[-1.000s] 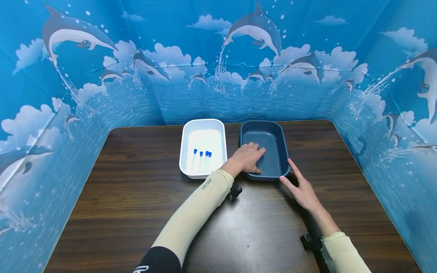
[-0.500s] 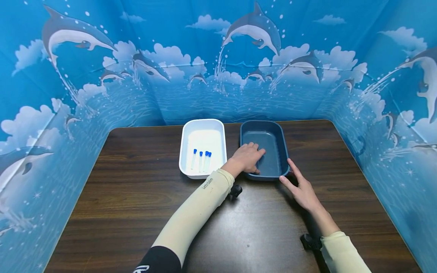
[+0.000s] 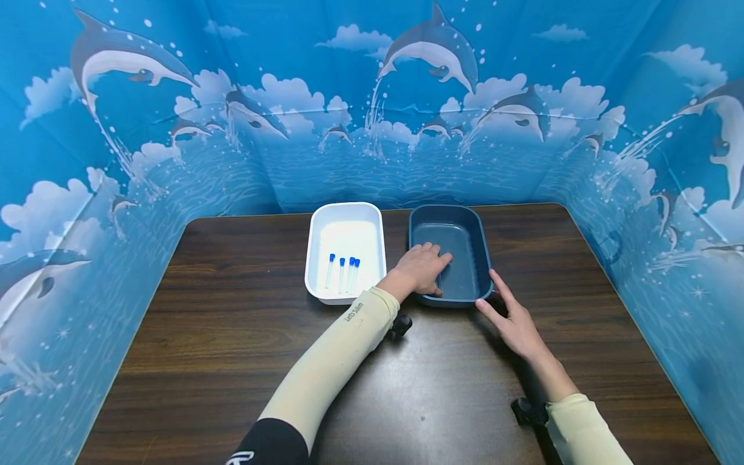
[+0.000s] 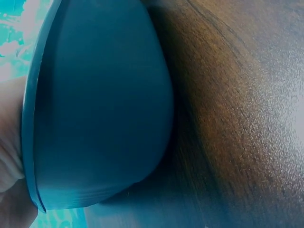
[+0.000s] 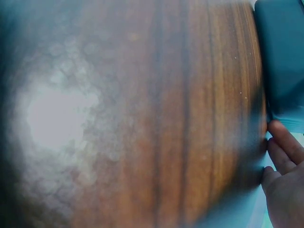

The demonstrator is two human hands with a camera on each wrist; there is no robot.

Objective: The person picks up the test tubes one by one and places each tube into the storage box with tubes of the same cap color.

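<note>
In the head view, my left hand (image 3: 420, 266) reaches over the left rim of a dark blue tray (image 3: 456, 242), palm down, its fingertips inside. A faint pale streak shows near the thumb; whether it is something held cannot be told. The left wrist view shows the tray's outer wall (image 4: 104, 99) with part of the hand behind its rim. My right hand (image 3: 514, 326) touches the tray's front right corner with thumb and forefinger extended. To the left, a white tray (image 3: 349, 223) holds several clear tubes with blue caps (image 3: 342, 263), lying in its front half.
Both trays stand side by side near the back edge of a dark wood table (image 3: 244, 336). A blue dolphin-print curtain (image 3: 302, 161) hangs behind and along the sides. Black wrist cameras (image 3: 401, 325) sit on both wrists.
</note>
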